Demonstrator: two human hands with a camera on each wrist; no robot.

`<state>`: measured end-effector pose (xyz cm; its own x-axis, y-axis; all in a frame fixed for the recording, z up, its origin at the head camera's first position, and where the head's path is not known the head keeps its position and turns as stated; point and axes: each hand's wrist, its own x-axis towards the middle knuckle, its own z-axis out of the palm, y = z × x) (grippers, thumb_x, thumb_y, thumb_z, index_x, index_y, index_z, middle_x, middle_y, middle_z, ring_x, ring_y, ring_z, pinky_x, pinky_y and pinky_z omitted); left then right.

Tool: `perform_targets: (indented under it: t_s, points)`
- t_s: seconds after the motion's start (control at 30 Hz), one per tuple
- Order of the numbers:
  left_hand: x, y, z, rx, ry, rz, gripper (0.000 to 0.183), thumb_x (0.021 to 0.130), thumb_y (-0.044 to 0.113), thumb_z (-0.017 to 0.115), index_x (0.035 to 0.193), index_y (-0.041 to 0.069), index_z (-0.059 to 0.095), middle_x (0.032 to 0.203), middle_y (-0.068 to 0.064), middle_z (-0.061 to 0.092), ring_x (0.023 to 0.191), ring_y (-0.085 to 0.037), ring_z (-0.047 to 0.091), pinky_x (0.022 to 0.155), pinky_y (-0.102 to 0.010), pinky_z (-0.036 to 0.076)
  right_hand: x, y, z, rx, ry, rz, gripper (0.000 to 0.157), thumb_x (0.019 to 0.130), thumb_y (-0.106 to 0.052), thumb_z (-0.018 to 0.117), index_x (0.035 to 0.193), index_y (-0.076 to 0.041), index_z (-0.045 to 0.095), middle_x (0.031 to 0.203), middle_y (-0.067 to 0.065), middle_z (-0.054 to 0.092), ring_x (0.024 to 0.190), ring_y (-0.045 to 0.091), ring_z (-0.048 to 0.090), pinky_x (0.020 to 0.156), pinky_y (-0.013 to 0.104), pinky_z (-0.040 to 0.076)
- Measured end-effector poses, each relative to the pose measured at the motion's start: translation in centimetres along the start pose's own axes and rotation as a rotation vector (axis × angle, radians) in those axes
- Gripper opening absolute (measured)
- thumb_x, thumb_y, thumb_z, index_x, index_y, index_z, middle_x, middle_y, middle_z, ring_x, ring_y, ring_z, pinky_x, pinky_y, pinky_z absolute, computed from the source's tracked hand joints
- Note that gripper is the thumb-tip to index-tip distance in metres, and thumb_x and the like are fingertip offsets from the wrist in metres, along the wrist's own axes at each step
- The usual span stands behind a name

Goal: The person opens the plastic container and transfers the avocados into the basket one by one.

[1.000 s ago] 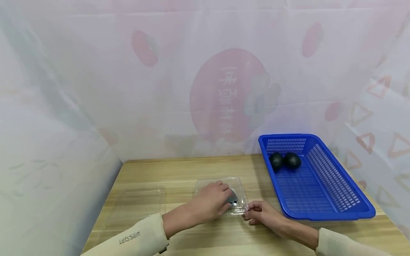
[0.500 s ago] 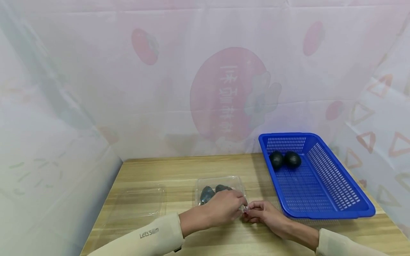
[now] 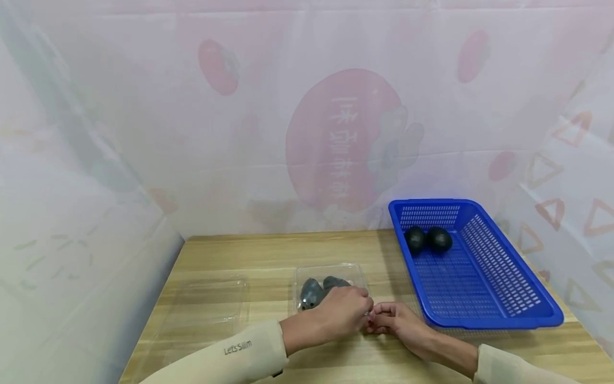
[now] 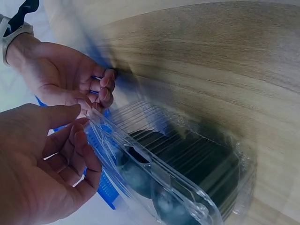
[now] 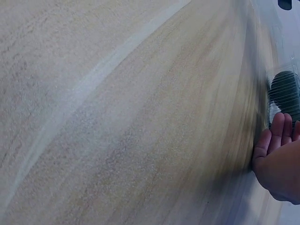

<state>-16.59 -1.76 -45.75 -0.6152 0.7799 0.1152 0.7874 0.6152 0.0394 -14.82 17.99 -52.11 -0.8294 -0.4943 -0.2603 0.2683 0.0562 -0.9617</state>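
Note:
A clear plastic clamshell box point(image 3: 304, 274) sits on the wooden table, its lid over dark green avocados point(image 4: 183, 159). At the box's near right corner my two hands meet. My left hand point(image 3: 341, 309) reaches across the front of the box from the left, thumb and fingers pinching the corner edge. From the other side my right hand point(image 3: 397, 323) grips the same corner between thumb and curled fingers. In the left wrist view the right fingers point(image 4: 107, 89) lie just beyond the left thumb. My left hand hides part of the box's front in the head view.
On the right stands a blue plastic basket point(image 3: 479, 324) with two dark avocados point(image 3: 438, 239) at its far left corner. Another clear plastic container point(image 3: 218, 298) lies on the left of the table point(image 3: 268, 248). Printed cloth point(image 3: 249, 160) hangs behind and at both sides.
My left hand has slid right from the top of the box to its near right corner, uncovering the avocados under the lid. The right hand has stayed at that corner.

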Motion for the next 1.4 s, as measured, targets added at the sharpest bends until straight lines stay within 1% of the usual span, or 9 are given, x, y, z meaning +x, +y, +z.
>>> perform_targets:
  t_s: [0.1, 0.23, 0.37, 0.5, 0.63, 0.8, 1.07, 1.2, 1.4]
  points:
    - [0.1, 0.2, 0.0, 0.045, -0.005, 0.007, 0.011, 0.088, 0.025, 0.070, 0.077, 0.023, 0.069, 0.072, 0.010, 0.053, 0.061, -0.005, 0.049, 0.049, -0.022, 0.043, 0.0, 0.0, 0.0, -0.003, -0.002, -0.009, 0.021, 0.097, -0.016, 0.060, 0.103, 0.004, 0.064, 0.103, 0.011, 0.070, 0.099, 0.026, 0.067, 0.088, 0.038, 0.054]
    - [0.2, 0.5, -0.1, 0.097, 0.000, 0.011, 0.014, 0.088, 0.025, 0.070, 0.075, 0.022, 0.068, 0.073, 0.008, 0.056, 0.061, -0.007, 0.051, 0.048, -0.024, 0.045, -0.1, 0.0, 0.0, -0.015, 0.001, -0.008, 0.021, 0.096, -0.016, 0.060, 0.102, 0.004, 0.065, 0.103, 0.011, 0.070, 0.100, 0.028, 0.066, 0.088, 0.038, 0.054]
    - [0.4, 0.6, 0.0, 0.098, 0.013, 0.002, 0.019, 0.086, 0.024, 0.072, 0.069, 0.021, 0.064, 0.071, 0.008, 0.056, 0.060, -0.008, 0.051, 0.049, -0.023, 0.046, -0.1, -0.1, 0.0, -0.026, 0.009, 0.000, 0.022, 0.096, -0.017, 0.061, 0.104, 0.004, 0.065, 0.103, 0.012, 0.070, 0.101, 0.029, 0.066, 0.088, 0.038, 0.054]
    - [0.6, 0.5, 0.4, 0.056, 0.036, -0.012, 0.029, 0.087, 0.023, 0.070, 0.061, 0.021, 0.056, 0.067, 0.008, 0.054, 0.056, -0.007, 0.048, 0.047, -0.022, 0.044, -0.2, -0.2, 0.0, -0.024, 0.004, -0.001, 0.022, 0.096, -0.017, 0.061, 0.103, 0.003, 0.064, 0.104, 0.012, 0.070, 0.100, 0.028, 0.066, 0.087, 0.037, 0.054]
    - [0.7, 0.4, 0.6, -0.002, 0.063, -0.030, 0.035, 0.087, 0.024, 0.069, 0.056, 0.022, 0.052, 0.064, 0.009, 0.052, 0.054, -0.006, 0.046, 0.045, -0.023, 0.042, -0.3, -0.1, 0.0, -0.016, 0.000, -0.005, 0.024, 0.096, -0.019, 0.061, 0.105, 0.003, 0.064, 0.104, 0.011, 0.070, 0.099, 0.026, 0.066, 0.088, 0.037, 0.054]
    - [0.8, 0.2, 0.7, -0.063, 0.072, -0.046, 0.032, 0.083, 0.020, 0.071, 0.056, 0.022, 0.053, 0.063, 0.010, 0.051, 0.053, -0.004, 0.044, 0.045, -0.022, 0.040, -0.2, -0.1, 0.0, -0.013, 0.001, -0.004, 0.028, 0.096, -0.022, 0.062, 0.108, 0.003, 0.064, 0.104, 0.009, 0.070, 0.099, 0.024, 0.066, 0.088, 0.038, 0.054]
    - [0.7, 0.0, 0.6, -0.147, 0.084, -0.055, 0.026, 0.079, 0.013, 0.072, 0.058, 0.021, 0.059, 0.063, 0.011, 0.051, 0.054, -0.001, 0.043, 0.047, -0.016, 0.037, 0.2, 0.1, -0.2, -0.027, 0.012, -0.020, 0.031, 0.096, -0.021, 0.063, 0.110, 0.006, 0.064, 0.104, 0.011, 0.070, 0.098, 0.024, 0.066, 0.087, 0.037, 0.054]
    - [0.7, 0.0, 0.7, -0.174, 0.085, -0.070, 0.025, 0.079, 0.011, 0.071, 0.059, 0.020, 0.061, 0.065, 0.011, 0.053, 0.055, -0.001, 0.044, 0.047, -0.015, 0.037, 0.3, 0.3, -0.1, 0.019, 0.007, -0.015, 0.028, 0.095, -0.019, 0.064, 0.109, 0.006, 0.064, 0.104, 0.011, 0.069, 0.097, 0.022, 0.066, 0.087, 0.038, 0.054]
    - [0.6, 0.1, 1.0, -0.176, 0.106, -0.074, 0.024, 0.078, 0.007, 0.069, 0.058, 0.020, 0.062, 0.064, 0.010, 0.052, 0.052, -0.001, 0.043, 0.046, -0.016, 0.036, 0.4, 0.4, 0.1, 0.088, -0.004, -0.003, 0.020, 0.094, -0.014, 0.063, 0.103, 0.003, 0.065, 0.101, 0.006, 0.068, 0.093, 0.019, 0.064, 0.087, 0.037, 0.054]
